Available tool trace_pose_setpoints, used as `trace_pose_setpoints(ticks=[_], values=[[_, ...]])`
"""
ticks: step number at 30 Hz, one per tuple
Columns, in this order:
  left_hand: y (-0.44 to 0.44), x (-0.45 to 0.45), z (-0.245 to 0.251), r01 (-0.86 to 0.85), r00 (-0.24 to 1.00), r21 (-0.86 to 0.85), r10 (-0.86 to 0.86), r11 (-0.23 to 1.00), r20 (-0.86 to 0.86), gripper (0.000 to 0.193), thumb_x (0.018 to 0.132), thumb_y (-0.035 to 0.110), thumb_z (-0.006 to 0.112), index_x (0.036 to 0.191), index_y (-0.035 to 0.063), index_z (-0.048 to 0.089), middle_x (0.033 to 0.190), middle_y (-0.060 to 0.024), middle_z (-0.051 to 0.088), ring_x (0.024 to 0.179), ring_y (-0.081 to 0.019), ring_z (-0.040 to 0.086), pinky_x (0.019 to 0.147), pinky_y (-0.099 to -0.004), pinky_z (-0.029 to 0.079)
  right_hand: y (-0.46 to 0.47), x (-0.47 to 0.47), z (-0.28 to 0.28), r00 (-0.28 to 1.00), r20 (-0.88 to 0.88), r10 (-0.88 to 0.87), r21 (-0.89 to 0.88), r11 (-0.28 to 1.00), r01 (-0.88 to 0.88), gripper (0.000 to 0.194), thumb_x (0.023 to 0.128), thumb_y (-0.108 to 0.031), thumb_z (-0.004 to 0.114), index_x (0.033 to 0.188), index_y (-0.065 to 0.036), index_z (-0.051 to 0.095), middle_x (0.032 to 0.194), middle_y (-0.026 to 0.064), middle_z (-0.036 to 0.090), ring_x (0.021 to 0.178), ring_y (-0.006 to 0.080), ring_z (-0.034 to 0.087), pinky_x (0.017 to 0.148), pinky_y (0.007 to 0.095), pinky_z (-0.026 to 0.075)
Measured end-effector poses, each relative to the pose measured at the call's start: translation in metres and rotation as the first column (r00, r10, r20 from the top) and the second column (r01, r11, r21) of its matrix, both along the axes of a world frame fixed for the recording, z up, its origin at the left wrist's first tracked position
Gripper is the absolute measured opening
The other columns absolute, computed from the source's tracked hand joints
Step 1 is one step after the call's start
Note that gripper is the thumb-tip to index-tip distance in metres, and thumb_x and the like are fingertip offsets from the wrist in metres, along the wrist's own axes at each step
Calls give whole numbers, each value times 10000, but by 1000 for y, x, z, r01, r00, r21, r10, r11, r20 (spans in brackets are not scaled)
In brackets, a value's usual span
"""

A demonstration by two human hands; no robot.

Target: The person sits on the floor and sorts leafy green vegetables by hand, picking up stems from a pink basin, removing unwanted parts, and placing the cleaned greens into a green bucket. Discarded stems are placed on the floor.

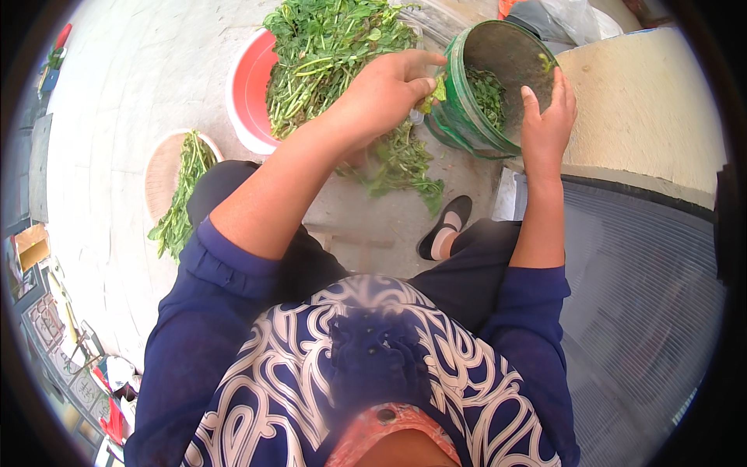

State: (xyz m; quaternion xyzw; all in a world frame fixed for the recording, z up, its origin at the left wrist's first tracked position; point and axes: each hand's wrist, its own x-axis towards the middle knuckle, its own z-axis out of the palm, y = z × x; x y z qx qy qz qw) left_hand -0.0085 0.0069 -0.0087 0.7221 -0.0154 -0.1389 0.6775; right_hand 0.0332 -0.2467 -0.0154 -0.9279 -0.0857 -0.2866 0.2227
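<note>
My left hand (392, 87) holds a small yellow-green leaf (435, 96) between thumb and fingers, just left of the rim of a green bucket (455, 87). The bucket tilts towards me, with green leaves (487, 96) lying inside it. My right hand (548, 111) is at the bucket's right rim, its thumb apart from the fingers; whether it grips the rim is hard to tell. A big heap of leafy green stems (332, 52) rests on a red basin with a white rim (248, 93), partly behind my left hand. More leafy stems (402, 160) lie on the ground below it.
A round woven-looking basket (160, 175) with long leafy stems (192, 187) across its edge stands at my left knee. To the right are a pale yellow ledge (636, 105) and a grey ribbed panel (642, 280). Plastic bags (566, 20) lie behind the bucket.
</note>
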Motion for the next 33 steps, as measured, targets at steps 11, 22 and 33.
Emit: trace_pose_setpoints(ticks=[11,22,33], values=[[-1,-3,2,133,991,-33,-134,991,-23,399,1017,146,596,1386,4,545,862,0,653,622,-47,544,531,-228,464,52,-26,0,783,3,622,-33,783,-621,225,815,21,672,1023,-46,727,945,73,697,885,279,643,747,389,541],[-5,-2,-5,113,952,234,-172,966,251,188,1021,177,601,989,16,692,727,-43,615,488,-120,587,419,-291,496,51,-35,-3,788,-295,540,418,815,-401,62,887,-69,642,928,-46,683,831,64,615,790,217,593,717,345,520],[-5,6,-6,-8,997,-151,19,988,76,194,1045,180,602,1029,22,712,749,32,593,775,-62,543,725,-226,449,9,-7,-4,734,-188,653,980,173,97,319,976,-76,586,1282,-12,646,956,53,639,964,191,607,984,373,482]])
